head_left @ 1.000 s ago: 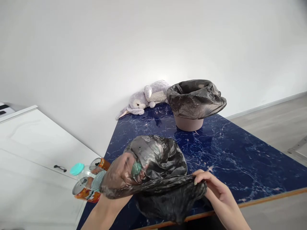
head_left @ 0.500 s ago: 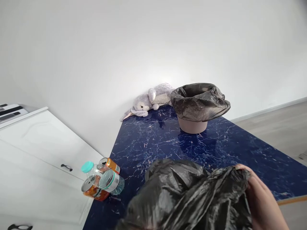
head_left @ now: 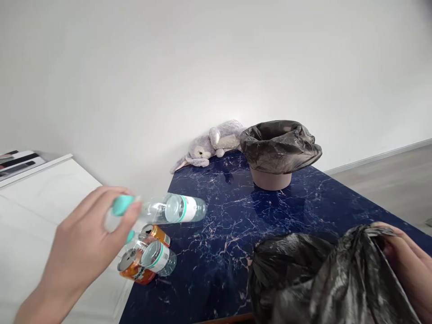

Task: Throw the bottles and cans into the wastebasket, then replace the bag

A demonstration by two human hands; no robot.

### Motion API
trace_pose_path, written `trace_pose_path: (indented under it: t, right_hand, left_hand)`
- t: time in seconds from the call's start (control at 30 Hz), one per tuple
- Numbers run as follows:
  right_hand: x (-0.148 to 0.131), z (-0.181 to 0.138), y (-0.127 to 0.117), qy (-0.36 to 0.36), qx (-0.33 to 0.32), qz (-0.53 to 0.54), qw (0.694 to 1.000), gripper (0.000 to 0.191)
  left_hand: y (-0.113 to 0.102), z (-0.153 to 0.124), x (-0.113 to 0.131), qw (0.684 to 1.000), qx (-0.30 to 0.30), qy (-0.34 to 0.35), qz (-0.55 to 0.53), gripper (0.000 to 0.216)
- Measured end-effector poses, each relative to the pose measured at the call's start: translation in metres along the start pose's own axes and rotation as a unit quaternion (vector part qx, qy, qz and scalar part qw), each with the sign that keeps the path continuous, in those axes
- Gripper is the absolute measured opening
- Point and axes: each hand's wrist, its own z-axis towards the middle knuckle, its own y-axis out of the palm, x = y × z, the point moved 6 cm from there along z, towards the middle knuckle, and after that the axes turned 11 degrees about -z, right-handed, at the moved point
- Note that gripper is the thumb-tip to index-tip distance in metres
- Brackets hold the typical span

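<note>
My left hand [head_left: 91, 227], somewhat blurred, pinches a clear plastic bottle [head_left: 191, 209] by its turquoise cap and neck. The bottle is tilted nearly level, its white-labelled lower part pointing right over the table. Below it stand a second clear bottle [head_left: 161, 258] and two orange cans, one in front [head_left: 141, 272] and one behind [head_left: 158, 232]. At the lower right, my right hand [head_left: 405, 265] is closed on the rim of a black plastic bag [head_left: 354, 274]. The bag's mouth partly gapes toward the left; what lies inside is hidden.
A pinkish bin [head_left: 271, 180] lined with another black bag [head_left: 280, 150] stands at the far side of the blue marbled table [head_left: 216, 243]. A grey plush rabbit [head_left: 202, 150] lies against the wall. A white cabinet [head_left: 43, 207] adjoins on the left.
My left hand has come into view at the left with a bottle in its grip. The black bag and my right hand have shifted to the right.
</note>
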Motion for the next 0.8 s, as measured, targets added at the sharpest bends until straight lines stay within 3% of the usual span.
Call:
trace_pose_path:
  t: [0.07,0.17,0.3,0.43,0.8]
  right_hand:
    - [-0.005,-0.006,0.003,0.041,0.03,-0.003,0.999,0.016]
    - [-0.015,-0.01,0.014,-0.005,0.013,-0.049,0.999,0.017]
    - [-0.015,-0.01,0.023,-0.06,-0.018,-0.094,0.994,0.021]
    - [-0.015,-0.009,0.029,-0.079,-0.048,-0.099,0.991,0.019]
    - [-0.019,-0.01,0.029,-0.103,-0.06,-0.103,0.987,0.017]
  left_hand:
    - [0.026,0.019,0.004,0.997,-0.062,0.031,0.045,0.048]
    - [0.068,0.032,-0.005,0.979,-0.185,0.046,0.076,0.05]
    - [0.098,0.034,-0.029,0.959,-0.268,0.017,0.088,0.052]
    - [0.106,0.031,-0.04,0.948,-0.299,0.004,0.109,0.053]
    - [0.105,0.026,-0.056,0.945,-0.29,-0.016,0.15,0.059]
